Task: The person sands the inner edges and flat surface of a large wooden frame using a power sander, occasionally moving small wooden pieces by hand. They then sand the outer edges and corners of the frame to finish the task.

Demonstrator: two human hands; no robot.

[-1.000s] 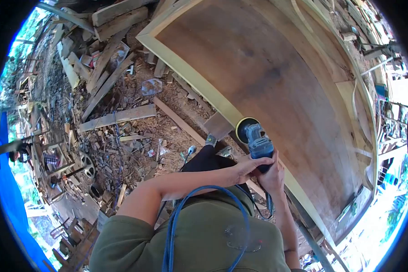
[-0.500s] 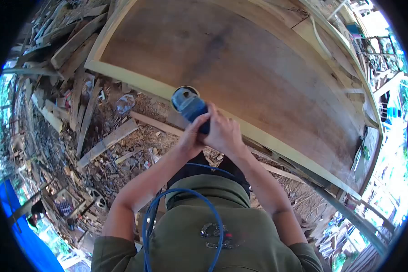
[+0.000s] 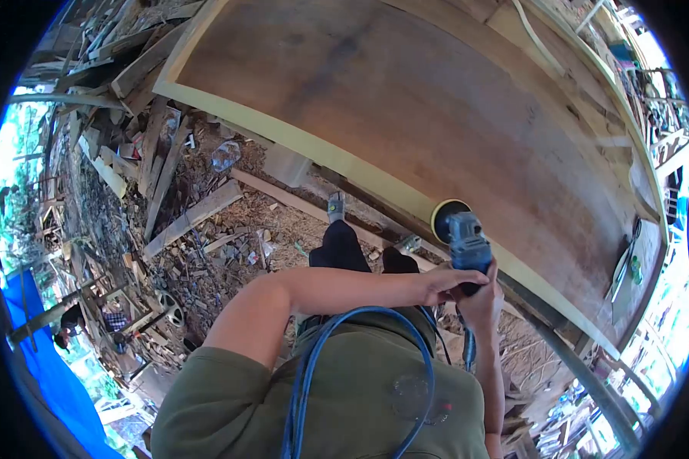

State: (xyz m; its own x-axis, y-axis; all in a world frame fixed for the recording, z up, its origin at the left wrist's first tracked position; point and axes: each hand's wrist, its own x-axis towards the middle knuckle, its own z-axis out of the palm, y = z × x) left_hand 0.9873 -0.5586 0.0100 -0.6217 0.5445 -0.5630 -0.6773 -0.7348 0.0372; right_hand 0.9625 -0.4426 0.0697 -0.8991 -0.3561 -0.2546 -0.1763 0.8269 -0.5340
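Both my hands are wrapped round the blue-grey body of an angle grinder (image 3: 468, 241) that carries a round, yellow-rimmed disc (image 3: 445, 220). My left hand (image 3: 445, 281) reaches across from the left and grips the grinder's rear. My right hand (image 3: 482, 300) closes round the same end from below. The disc lies at the pale front edge strip (image 3: 344, 164) of a large brown wooden panel (image 3: 406, 115); whether it touches the wood is hard to tell. A blue cord (image 3: 352, 317) loops in front of my shirt.
Wood chips and scraps cover the ground, with a loose plank (image 3: 193, 219) and a crumpled clear plastic piece (image 3: 226, 155) on the left. Piled boards (image 3: 149, 65) stand at the upper left. A pole (image 3: 582, 382) slants at the lower right. Blue tarp (image 3: 50, 382) hangs lower left.
My hands and the grinder have moved right along the panel's front edge. My left arm now stretches across my body, and my feet have come into view.
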